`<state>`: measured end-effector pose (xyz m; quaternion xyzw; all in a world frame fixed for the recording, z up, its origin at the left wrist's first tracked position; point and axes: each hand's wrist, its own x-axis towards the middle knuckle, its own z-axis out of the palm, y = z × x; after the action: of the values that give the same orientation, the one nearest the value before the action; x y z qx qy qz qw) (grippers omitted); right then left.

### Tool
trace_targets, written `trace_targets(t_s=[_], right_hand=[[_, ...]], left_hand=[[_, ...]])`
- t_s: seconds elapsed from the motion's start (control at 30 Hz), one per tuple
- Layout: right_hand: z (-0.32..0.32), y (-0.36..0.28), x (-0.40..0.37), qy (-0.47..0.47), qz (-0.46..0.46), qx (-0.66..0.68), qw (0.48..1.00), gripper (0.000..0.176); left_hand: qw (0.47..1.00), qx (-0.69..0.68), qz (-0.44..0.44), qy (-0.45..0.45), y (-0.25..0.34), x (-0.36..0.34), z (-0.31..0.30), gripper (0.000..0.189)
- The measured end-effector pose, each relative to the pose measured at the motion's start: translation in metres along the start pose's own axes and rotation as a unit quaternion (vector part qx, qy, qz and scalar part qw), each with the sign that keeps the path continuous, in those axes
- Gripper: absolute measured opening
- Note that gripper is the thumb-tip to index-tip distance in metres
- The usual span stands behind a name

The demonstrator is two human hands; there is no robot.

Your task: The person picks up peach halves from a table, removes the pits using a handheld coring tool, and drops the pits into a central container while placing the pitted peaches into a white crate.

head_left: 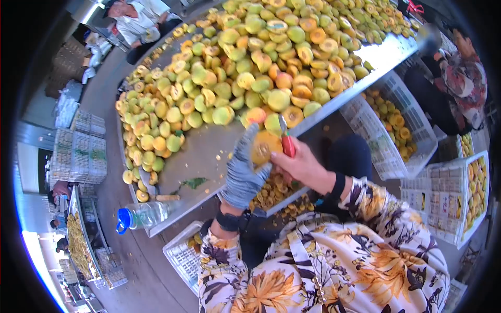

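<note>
My left hand, in a grey glove, is closed around a yellow peach half with its cut face towards me. My right hand is bare and wraps round the red handle of a small knife. Its blade points up and away, beside the peach half. Just beyond my hands lies a large heap of halved yellow peaches on a metal table. Below my hands, a container of cut fruit pieces is partly hidden by them.
A clear bottle with a blue cap is at the table's near left corner. White crates of peaches stand on the right, another crate below left. Co-workers sit at the upper left and right. Stacked crates stand left.
</note>
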<state>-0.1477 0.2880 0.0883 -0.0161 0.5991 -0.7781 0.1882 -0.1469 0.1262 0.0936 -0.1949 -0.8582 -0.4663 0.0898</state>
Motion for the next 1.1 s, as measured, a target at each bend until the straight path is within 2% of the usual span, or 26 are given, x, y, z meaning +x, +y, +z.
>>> trace_targets(t_s=[0.07,0.17,0.2,0.3,0.37,0.4,0.47,0.53,0.6,0.63,0.67,0.73,0.77,0.83,0.87,0.9,0.93,1.0,1.03,1.07,1.1], right_hand=[[0.005,-0.020,-0.009,0.000,0.019,-0.001,1.000,0.027],[0.000,-0.064,-0.015,-0.029,0.010,-0.123,0.992,0.036],[-0.002,-0.085,-0.016,-0.041,0.021,-0.187,0.981,0.041],[-0.002,-0.145,-0.024,-0.055,0.079,-0.354,0.930,0.048],[-0.004,-0.168,-0.022,-0.076,0.097,-0.445,0.887,0.052],[-0.004,-0.171,-0.019,-0.079,0.095,-0.452,0.883,0.052],[-0.001,-0.169,-0.011,-0.152,0.130,-0.441,0.875,0.052],[0.008,-0.151,-0.003,-0.169,0.122,-0.428,0.879,0.051],[0.015,-0.126,0.004,-0.182,0.100,-0.355,0.912,0.049],[0.016,-0.104,0.010,-0.170,0.064,-0.304,0.935,0.043],[0.015,-0.084,0.012,-0.184,0.067,-0.302,0.933,0.043],[0.027,-0.064,0.011,-0.143,0.070,-0.169,0.973,0.038],[0.032,-0.058,0.010,-0.148,0.079,-0.140,0.976,0.036],[0.045,-0.046,0.006,-0.164,0.083,-0.087,0.979,0.036],[0.052,-0.041,0.004,-0.170,0.087,-0.038,0.981,0.036],[0.057,-0.036,0.004,-0.189,0.078,-0.044,0.978,0.037],[0.061,-0.030,0.006,-0.194,0.082,-0.043,0.977,0.037],[0.067,-0.015,0.011,-0.168,0.040,-0.123,0.977,0.038],[0.069,-0.011,0.013,-0.136,0.037,-0.208,0.968,0.042],[0.066,0.001,0.016,-0.141,0.039,-0.206,0.967,0.042],[0.061,0.022,0.021,-0.096,-0.130,-0.274,0.948,0.044]], left_hand=[[0.999,-0.020,0.014,0.038,0.005,0.004,-0.003,0.074],[0.994,-0.087,0.025,0.062,0.034,0.014,-0.015,0.075],[0.993,-0.092,0.031,0.071,0.040,0.019,-0.020,0.075],[0.992,-0.093,0.078,0.019,0.047,0.027,-0.033,0.084],[0.989,-0.093,0.109,0.041,0.052,0.031,-0.035,0.085],[0.985,-0.091,0.134,0.051,0.055,0.031,-0.037,0.085],[0.988,-0.069,0.125,0.062,0.057,0.024,-0.041,0.087],[0.992,-0.031,0.092,0.084,0.052,0.014,-0.042,0.088],[0.989,0.032,0.095,0.111,0.046,0.002,-0.041,0.088],[0.991,0.010,0.062,0.114,0.038,-0.006,-0.039,0.086],[0.992,-0.012,0.029,0.119,0.029,-0.014,-0.037,0.085],[0.991,-0.019,0.010,0.130,0.021,-0.029,-0.041,0.082],[0.979,-0.131,-0.011,0.158,0.022,-0.037,-0.041,0.081],[0.921,-0.326,-0.081,0.198,0.013,-0.048,-0.034,0.072],[0.921,-0.322,-0.086,0.202,0.004,-0.052,-0.028,0.072],[0.836,-0.491,-0.129,0.207,-0.002,-0.053,-0.025,0.070],[0.719,-0.643,-0.165,0.205,-0.007,-0.055,-0.021,0.069],[0.702,-0.644,-0.195,0.232,-0.022,-0.060,-0.013,0.065],[0.685,-0.622,-0.241,0.292,-0.036,-0.063,-0.007,0.063],[0.664,-0.596,-0.284,0.350,-0.050,-0.068,-0.002,0.062],[0.578,-0.656,-0.342,0.345,-0.022,-0.060,-0.017,0.058]])
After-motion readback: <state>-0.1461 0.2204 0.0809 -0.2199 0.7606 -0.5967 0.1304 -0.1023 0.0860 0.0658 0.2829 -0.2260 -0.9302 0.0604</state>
